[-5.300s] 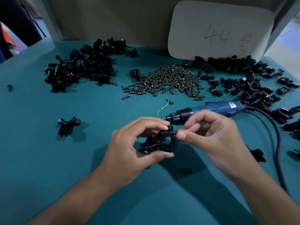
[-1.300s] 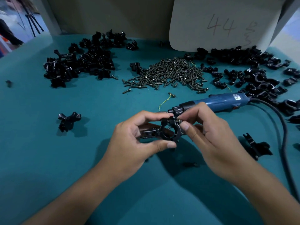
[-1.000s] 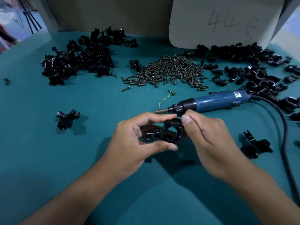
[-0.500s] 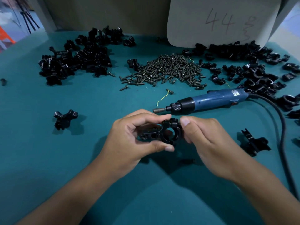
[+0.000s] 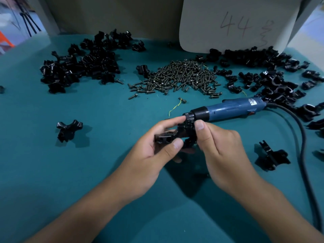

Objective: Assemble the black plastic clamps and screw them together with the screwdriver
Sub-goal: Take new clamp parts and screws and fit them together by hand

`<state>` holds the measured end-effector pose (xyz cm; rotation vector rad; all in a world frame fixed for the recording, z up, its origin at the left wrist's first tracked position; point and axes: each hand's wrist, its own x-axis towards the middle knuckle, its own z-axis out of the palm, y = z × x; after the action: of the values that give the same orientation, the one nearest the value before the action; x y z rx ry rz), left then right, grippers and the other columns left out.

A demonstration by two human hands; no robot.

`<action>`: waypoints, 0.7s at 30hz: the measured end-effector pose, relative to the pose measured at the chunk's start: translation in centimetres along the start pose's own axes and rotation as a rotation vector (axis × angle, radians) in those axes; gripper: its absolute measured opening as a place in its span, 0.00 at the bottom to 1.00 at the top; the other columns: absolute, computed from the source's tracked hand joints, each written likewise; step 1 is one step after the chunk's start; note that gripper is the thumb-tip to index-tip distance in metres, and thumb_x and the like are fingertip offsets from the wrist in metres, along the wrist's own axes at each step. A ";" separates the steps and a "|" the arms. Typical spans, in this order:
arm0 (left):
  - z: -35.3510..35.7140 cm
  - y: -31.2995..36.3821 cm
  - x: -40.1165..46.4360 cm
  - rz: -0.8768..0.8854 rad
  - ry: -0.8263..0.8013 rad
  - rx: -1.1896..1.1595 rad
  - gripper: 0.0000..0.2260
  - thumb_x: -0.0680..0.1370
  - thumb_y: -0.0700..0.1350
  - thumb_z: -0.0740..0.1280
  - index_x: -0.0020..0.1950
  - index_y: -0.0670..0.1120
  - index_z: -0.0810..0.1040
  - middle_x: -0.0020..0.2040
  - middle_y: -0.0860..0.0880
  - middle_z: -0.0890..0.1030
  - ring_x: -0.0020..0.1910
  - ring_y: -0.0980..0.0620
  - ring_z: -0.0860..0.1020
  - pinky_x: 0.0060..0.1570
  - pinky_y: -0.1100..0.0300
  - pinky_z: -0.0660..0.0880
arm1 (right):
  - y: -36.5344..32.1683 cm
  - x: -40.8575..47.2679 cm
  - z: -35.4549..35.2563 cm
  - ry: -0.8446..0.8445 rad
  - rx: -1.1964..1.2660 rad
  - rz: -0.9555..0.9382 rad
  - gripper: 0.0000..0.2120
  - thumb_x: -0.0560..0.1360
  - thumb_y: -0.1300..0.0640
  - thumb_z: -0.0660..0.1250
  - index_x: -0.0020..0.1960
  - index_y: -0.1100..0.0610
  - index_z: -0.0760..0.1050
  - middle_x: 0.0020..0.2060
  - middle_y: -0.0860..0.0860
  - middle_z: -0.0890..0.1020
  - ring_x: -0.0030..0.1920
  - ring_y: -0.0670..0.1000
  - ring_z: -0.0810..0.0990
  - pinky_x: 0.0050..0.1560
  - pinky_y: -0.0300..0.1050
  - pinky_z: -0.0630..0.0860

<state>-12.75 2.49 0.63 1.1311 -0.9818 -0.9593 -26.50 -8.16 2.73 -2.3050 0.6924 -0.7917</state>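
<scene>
At centre frame the left hand (image 5: 150,151) is pinching the clamp (image 5: 177,135) between thumb and fingers, probably to keep its two bores facing up for screws. The right hand (image 5: 222,148) is gripping the clamp's right end, thumb on top, likely pressing the halves into line. Just above, the screwdriver (image 5: 226,109) is lying idle, tip toward the hands, within easy reach. Piles of parts (image 5: 82,67) are sitting upper left, screws (image 5: 177,78) upper centre, more pieces (image 5: 273,74) upper right, all on the teal table (image 5: 52,181); a white board (image 5: 236,23) is leaning at the back
</scene>
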 end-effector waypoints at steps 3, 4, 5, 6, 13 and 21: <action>0.1 -0.1 0.0 -0.022 0.017 0.006 0.15 0.79 0.44 0.66 0.66 0.43 0.74 0.58 0.49 0.83 0.52 0.49 0.85 0.45 0.60 0.79 | 0.2 0.0 0.0 0.009 -0.055 -0.042 0.19 0.85 0.44 0.49 0.36 0.34 0.65 0.29 0.40 0.71 0.29 0.44 0.71 0.31 0.32 0.61; 0.0 -0.1 0.0 -0.021 0.024 0.009 0.14 0.79 0.43 0.67 0.64 0.42 0.75 0.57 0.49 0.84 0.51 0.49 0.85 0.44 0.60 0.79 | 0.3 0.0 0.0 0.011 -0.056 -0.046 0.19 0.85 0.44 0.49 0.36 0.35 0.64 0.28 0.40 0.71 0.29 0.44 0.70 0.30 0.32 0.61; -0.1 -0.1 0.0 -0.019 0.032 0.008 0.13 0.79 0.42 0.69 0.63 0.42 0.76 0.57 0.48 0.84 0.50 0.50 0.85 0.43 0.60 0.79 | 0.4 0.0 0.0 0.012 -0.051 -0.051 0.19 0.85 0.44 0.49 0.36 0.35 0.64 0.28 0.41 0.70 0.28 0.44 0.70 0.30 0.32 0.61; -0.2 0.0 0.1 -0.016 0.038 0.011 0.13 0.78 0.41 0.70 0.62 0.43 0.77 0.56 0.49 0.84 0.48 0.52 0.84 0.43 0.61 0.79 | 0.4 -0.1 0.0 0.013 -0.046 -0.058 0.19 0.85 0.45 0.49 0.36 0.34 0.64 0.28 0.40 0.70 0.28 0.44 0.70 0.30 0.32 0.60; -0.4 -0.1 0.0 -0.021 0.036 0.116 0.13 0.76 0.41 0.72 0.59 0.49 0.79 0.52 0.54 0.85 0.49 0.59 0.82 0.49 0.66 0.78 | 0.6 -0.4 0.3 -0.056 -0.035 -0.053 0.19 0.84 0.43 0.49 0.35 0.36 0.64 0.29 0.43 0.72 0.30 0.47 0.71 0.30 0.38 0.61; -0.4 -0.4 -0.2 0.144 0.210 0.344 0.16 0.72 0.50 0.77 0.57 0.59 0.79 0.54 0.60 0.84 0.56 0.58 0.82 0.56 0.67 0.75 | 0.4 -0.4 0.5 -0.034 -0.044 -0.056 0.19 0.83 0.38 0.50 0.40 0.47 0.66 0.33 0.45 0.73 0.34 0.47 0.73 0.33 0.39 0.65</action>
<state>-12.43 2.70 0.17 1.3946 -1.0638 -0.5542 -26.57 -7.98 1.99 -2.3816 0.6384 -0.7683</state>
